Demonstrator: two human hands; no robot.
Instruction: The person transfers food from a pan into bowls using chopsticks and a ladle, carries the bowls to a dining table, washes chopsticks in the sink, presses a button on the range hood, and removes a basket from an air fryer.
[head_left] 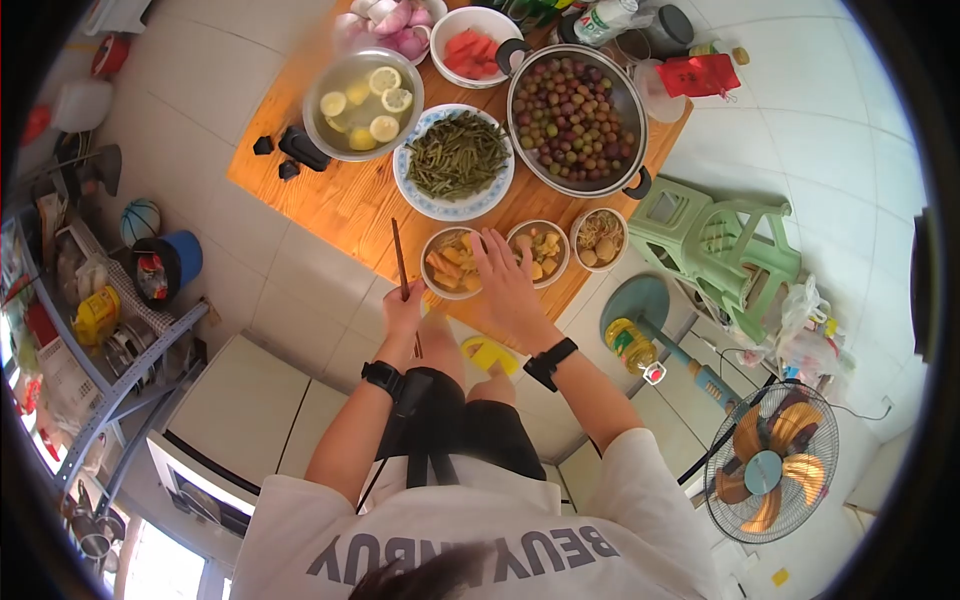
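Note:
My left hand [402, 308] is closed around a pair of dark chopsticks [400, 252], held upright by the table's near edge. My right hand [510, 292] is open, its fingers spread over the gap between two small bowls. Left of those fingers is a bowl of yellow-orange chunks [450, 265]; a second bowl of similar chunks [543, 250] lies to the right, partly covered by the fingers. Whether they touch either bowl, I cannot tell. Farther right stands a bowl with noodle-like strands and round brown pieces [600, 240]. Beyond them sits a plate of green beans [457, 160].
The wooden table [345, 215] also bears a metal bowl of lemon slices [363, 105], a large pan of grapes [578, 120], a bowl of red fruit pieces [470, 50] and black objects [303, 148]. Green stools [715, 240] and a fan [768, 465] stand at right, shelving [130, 370] at left.

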